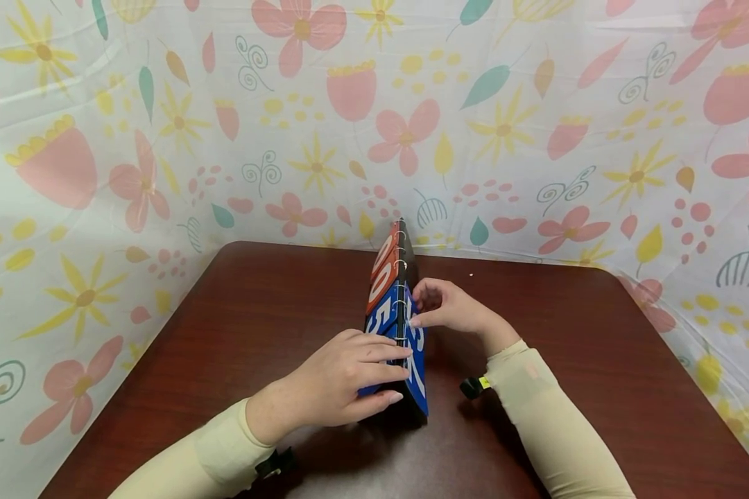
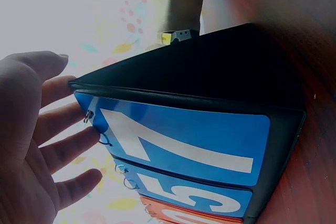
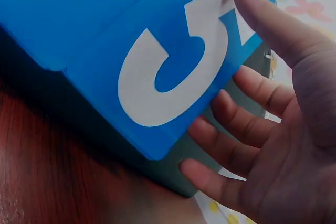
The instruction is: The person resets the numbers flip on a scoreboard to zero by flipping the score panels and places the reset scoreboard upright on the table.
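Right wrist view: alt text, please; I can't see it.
A right hand rests its thumb on a blue flip card bearing a white 5, fingers at the card's edge. The dark scoreboard panel and reddish-brown table show below.

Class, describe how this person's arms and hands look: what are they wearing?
The left sleeve and right sleeve are long, plain and pale cream, reaching the wrists. The left hand and right hand are bare. A small black device sits by each wrist, left device and right device; the right one shows a yellow marking.
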Available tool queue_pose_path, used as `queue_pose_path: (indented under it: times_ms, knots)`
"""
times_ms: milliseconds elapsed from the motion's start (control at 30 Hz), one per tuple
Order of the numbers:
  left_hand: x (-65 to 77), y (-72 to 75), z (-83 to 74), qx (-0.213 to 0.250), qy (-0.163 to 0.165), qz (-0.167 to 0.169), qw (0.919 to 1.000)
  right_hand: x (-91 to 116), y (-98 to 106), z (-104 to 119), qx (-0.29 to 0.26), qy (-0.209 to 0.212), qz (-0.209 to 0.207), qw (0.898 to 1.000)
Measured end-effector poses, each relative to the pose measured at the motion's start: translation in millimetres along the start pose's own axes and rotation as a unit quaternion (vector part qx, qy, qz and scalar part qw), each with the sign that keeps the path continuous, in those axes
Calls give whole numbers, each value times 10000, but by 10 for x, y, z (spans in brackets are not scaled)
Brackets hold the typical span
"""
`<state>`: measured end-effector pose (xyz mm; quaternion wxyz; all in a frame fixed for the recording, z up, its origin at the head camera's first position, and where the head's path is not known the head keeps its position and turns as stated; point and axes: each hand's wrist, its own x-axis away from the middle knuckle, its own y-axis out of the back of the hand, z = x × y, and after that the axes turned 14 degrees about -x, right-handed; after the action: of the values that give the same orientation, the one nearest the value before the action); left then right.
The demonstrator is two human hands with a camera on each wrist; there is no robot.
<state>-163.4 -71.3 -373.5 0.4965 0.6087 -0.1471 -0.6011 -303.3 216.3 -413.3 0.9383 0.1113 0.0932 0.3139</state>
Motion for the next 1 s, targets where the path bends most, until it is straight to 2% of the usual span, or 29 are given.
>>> queue_pose_path:
  times_ms: [200, 567, 700, 767, 900, 1000]
  knots:
    - [-3, -3, 1, 18, -18, -7, 10000, 20, 20, -14, 140, -82, -240, 9996]
    - [-6, 2, -4, -7, -9, -5, 10000, 52, 20, 69, 966, -129, -532, 9938]
    - [-6, 5, -5, 24, -5, 11, 10000, 61, 45, 80, 1092, -133, -572, 9923]
    - [-5, 6, -6, 21, -3, 26, 10000, 68, 77, 62, 1028, -185, -475, 9934]
    - [-3, 6, -8, -12, 6, 67, 10000, 89, 179, -10, 793, -350, 37, 9962]
    - [-5, 4, -8, -29, 5, 70, 10000, 102, 241, -32, 718, -315, 287, 9965]
